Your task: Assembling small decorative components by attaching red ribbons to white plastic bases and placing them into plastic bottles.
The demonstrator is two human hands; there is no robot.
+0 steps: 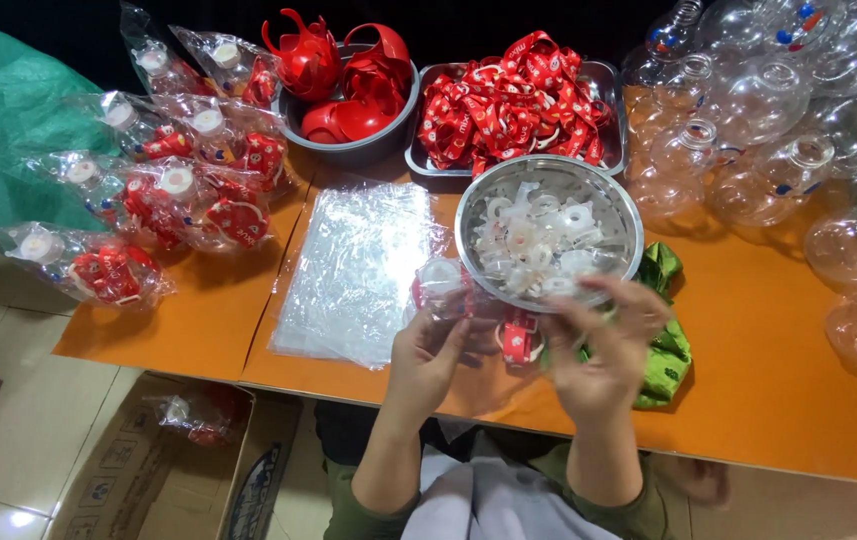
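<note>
Near the table's front edge, left hand grips the clear bottle steadily while right hand pinches its red strap, best kept untwisted.

- An orange table carries everything; it shows a seam between two boards near its left end.
- A stack of clear plastic bags lies flat left of the middle.
- Packed bags with red parts lie at the left end, beside a green sack.
- At the back, a grey bowl of red plastic pieces sits beside a metal tray of red straps.
- A steel bowl of white rings stands near the front.
- A green cloth lies just right of it.
- Clear round bottles crowd the right end.
</note>
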